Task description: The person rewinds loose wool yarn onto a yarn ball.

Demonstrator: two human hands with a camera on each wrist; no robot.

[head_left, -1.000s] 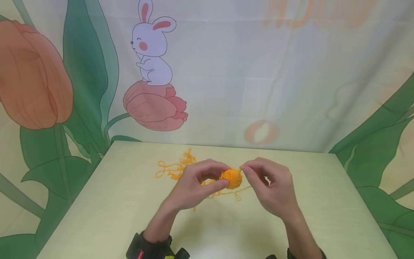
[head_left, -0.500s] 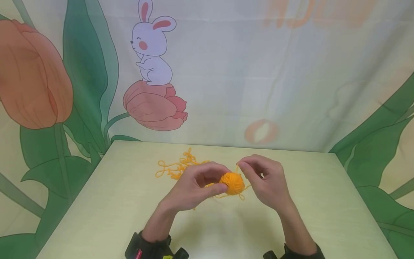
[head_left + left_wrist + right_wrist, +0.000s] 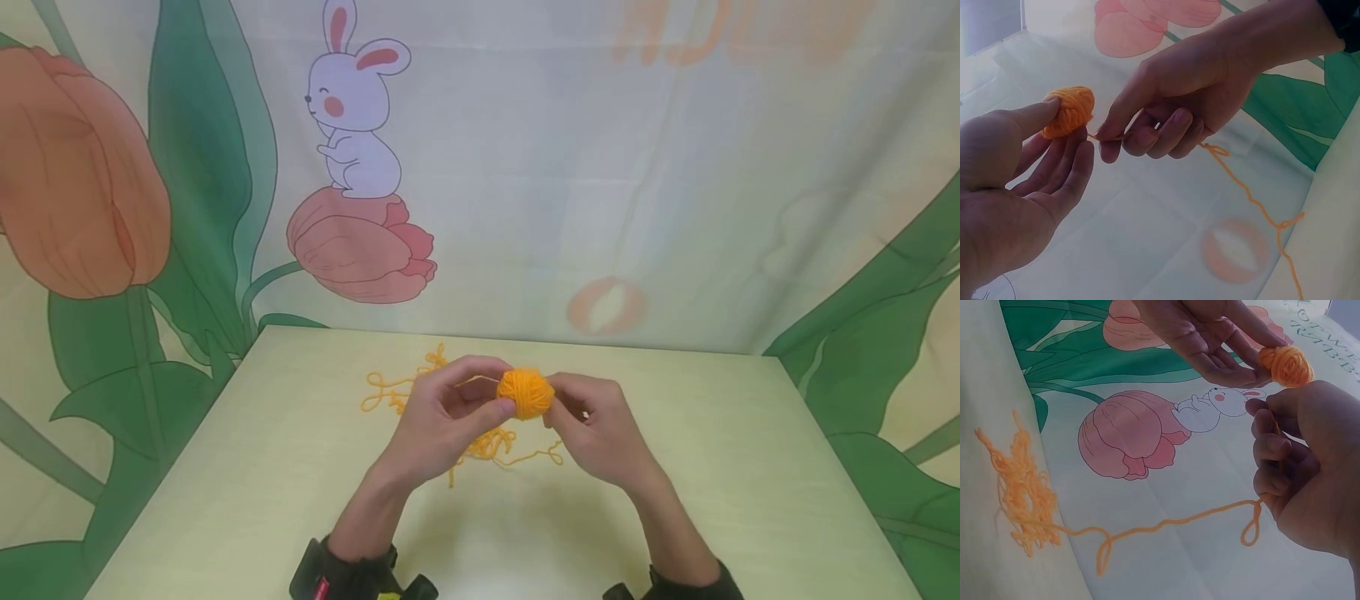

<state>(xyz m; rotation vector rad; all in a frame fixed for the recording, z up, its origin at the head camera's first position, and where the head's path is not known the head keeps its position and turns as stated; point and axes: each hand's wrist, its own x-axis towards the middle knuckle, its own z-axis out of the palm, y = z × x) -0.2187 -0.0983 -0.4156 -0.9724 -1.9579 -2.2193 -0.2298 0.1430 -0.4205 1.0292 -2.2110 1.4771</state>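
Observation:
A small ball of orange yarn [image 3: 526, 393] is held up over the table, pinched between the thumb and fingers of my left hand [image 3: 450, 417]. Close at its right side, my right hand [image 3: 600, 425] pinches the yarn strand [image 3: 1246, 187] that runs from the ball. In the left wrist view the strand passes through the curled right fingers and hangs down with a small loop. The right wrist view shows it trailing from the right hand to a loose tangle of yarn [image 3: 1025, 494] on the table.
The pale table [image 3: 262, 467] stands against a printed cloth backdrop [image 3: 510, 167] with a rabbit and tulips. Loose yarn lies behind and beneath the hands in the head view. Dark wrist straps [image 3: 352, 571] sit on both forearms.
The right hand has come round the ball, leftward and down from above its right side. The left hand has raised the ball slightly and turned it; the windings now face another way.

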